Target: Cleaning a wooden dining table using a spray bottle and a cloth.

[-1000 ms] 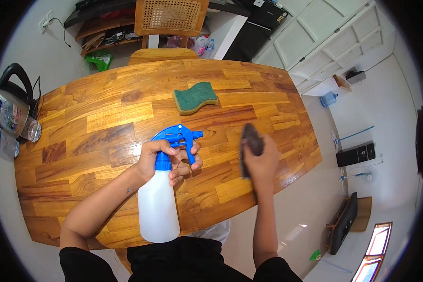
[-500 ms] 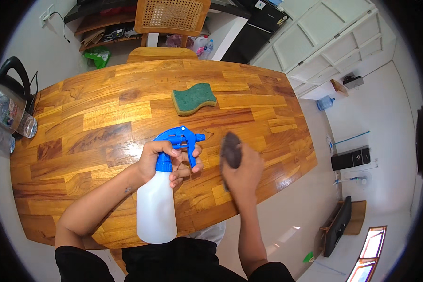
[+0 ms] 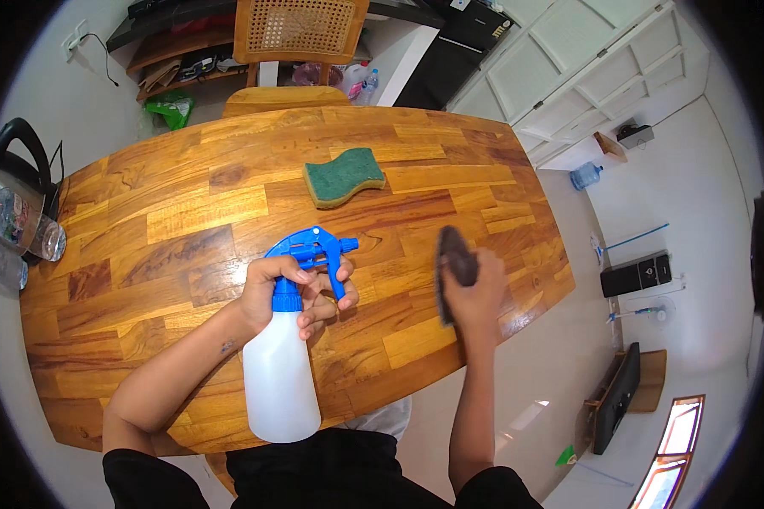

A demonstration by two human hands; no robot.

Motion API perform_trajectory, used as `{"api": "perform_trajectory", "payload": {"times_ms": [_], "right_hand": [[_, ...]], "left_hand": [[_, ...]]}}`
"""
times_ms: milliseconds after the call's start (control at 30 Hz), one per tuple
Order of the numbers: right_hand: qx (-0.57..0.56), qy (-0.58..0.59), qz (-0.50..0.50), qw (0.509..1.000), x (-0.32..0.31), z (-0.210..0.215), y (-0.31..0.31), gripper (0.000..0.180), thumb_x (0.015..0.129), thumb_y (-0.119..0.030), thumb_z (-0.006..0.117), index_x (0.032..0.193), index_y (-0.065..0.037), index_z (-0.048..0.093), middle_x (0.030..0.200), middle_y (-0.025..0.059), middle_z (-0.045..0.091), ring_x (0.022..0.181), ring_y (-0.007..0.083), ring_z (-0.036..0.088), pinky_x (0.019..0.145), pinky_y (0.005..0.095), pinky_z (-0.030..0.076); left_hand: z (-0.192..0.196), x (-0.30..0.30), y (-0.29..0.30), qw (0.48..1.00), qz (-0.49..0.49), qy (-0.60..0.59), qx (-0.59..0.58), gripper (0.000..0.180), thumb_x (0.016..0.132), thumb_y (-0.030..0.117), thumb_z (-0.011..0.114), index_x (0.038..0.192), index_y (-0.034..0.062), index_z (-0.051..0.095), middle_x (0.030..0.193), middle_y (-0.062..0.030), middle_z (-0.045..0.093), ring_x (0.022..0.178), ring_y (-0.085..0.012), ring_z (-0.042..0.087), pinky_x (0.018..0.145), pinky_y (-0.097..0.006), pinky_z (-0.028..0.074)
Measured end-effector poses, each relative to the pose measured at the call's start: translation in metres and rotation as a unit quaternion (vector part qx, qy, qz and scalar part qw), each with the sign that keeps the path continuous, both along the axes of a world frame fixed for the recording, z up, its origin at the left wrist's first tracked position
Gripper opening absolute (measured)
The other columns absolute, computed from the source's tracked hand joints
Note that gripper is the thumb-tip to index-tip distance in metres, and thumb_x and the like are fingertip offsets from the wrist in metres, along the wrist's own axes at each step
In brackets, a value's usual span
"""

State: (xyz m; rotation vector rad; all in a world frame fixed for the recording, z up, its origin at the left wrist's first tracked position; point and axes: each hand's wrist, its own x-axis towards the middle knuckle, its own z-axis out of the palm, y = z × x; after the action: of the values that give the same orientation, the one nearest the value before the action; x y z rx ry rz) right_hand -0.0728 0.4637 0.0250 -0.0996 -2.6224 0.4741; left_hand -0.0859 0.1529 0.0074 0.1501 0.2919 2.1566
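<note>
My left hand (image 3: 293, 291) is wrapped around the neck of a spray bottle (image 3: 280, 373) with a white body and a blue trigger head, fingers by the trigger. The bottle is upright, its nozzle pointing right. My right hand (image 3: 479, 288) grips a dark brown hand brush (image 3: 457, 261) with a rounded grip and a long, flat dark base. Motion blurs the brush, and its underside is hidden. It is over the right part of the wooden table (image 3: 204, 182); I cannot tell whether it touches. Beyond both hands lies a wavy green and yellow sponge (image 3: 345, 176).
A kettle (image 3: 19, 161) and clear plastic bottles (image 3: 49, 240) stand at the table's left edge. A cane-backed chair (image 3: 300, 30) is at the far side. The table's right edge lies near my right hand, with pale floor (image 3: 526, 399) beyond.
My right hand has moved right across the table with the brush. My left hand still holds the spray bottle in nearly the same place. The whole view has shifted slightly.
</note>
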Motion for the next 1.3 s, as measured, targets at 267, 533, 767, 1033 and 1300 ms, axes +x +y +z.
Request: {"api": "perform_trajectory", "payload": {"times_ms": [267,533,767,1033,1300], "right_hand": [[0.018,-0.014,-0.069,0.997,-0.011,-0.002,0.012,0.037,0.08,-0.024,0.08,0.101,-0.002,0.059,0.099,0.0182,0.063,0.101,0.0404,0.057,0.088,0.0507,0.045],[-0.024,-0.038,0.144,0.989,0.052,0.004,-0.051,0.041,0.069,-0.019,0.086,0.097,-0.007,0.059,0.093,0.0153,0.062,0.093,0.0361,0.059,0.085,0.044,0.043],[-0.06,-0.031,0.061,0.996,0.044,-0.002,-0.001,0.04,0.068,-0.023,0.086,0.098,-0.005,0.066,0.101,0.0123,0.068,0.099,0.034,0.063,0.088,0.0443,0.046],[-0.057,-0.003,-0.212,0.976,0.0,-0.007,0.073,0.036,0.081,-0.031,0.078,0.092,0.002,0.07,0.084,0.0235,0.072,0.084,0.0402,0.071,0.073,0.0489,0.054],[0.031,0.0,-0.049,0.998,0.036,-0.002,0.005,0.035,0.075,-0.025,0.081,0.092,0.003,0.068,0.087,0.0242,0.07,0.083,0.0425,0.068,0.075,0.0488,0.053]], "left_hand": [[0.003,0.0,-0.001,0.999,-0.003,0.022,-0.026,0.045,0.072,0.023,0.06,0.11,0.0018,0.051,0.101,-0.026,0.058,0.048,-0.0144,0.056,0.05,-0.032,0.06],[0.004,0.001,-0.001,1.0,-0.005,-0.01,-0.012,0.046,0.071,0.024,0.06,0.109,0.0008,0.05,0.101,-0.0266,0.057,0.048,-0.0159,0.055,0.049,-0.033,0.059],[0.003,0.001,-0.002,1.0,0.009,0.002,-0.014,0.047,0.069,0.024,0.06,0.109,0.0015,0.05,0.1,-0.0262,0.058,0.048,-0.0163,0.055,0.048,-0.033,0.058],[0.004,-0.001,0.005,1.0,-0.006,0.009,-0.018,0.046,0.071,0.024,0.06,0.11,0.0013,0.05,0.102,-0.0264,0.057,0.048,-0.0161,0.055,0.048,-0.032,0.058],[0.001,0.0,-0.002,1.0,-0.003,0.006,-0.016,0.045,0.073,0.023,0.06,0.111,0.0012,0.05,0.103,-0.0269,0.057,0.049,-0.0167,0.056,0.049,-0.033,0.06]]}}
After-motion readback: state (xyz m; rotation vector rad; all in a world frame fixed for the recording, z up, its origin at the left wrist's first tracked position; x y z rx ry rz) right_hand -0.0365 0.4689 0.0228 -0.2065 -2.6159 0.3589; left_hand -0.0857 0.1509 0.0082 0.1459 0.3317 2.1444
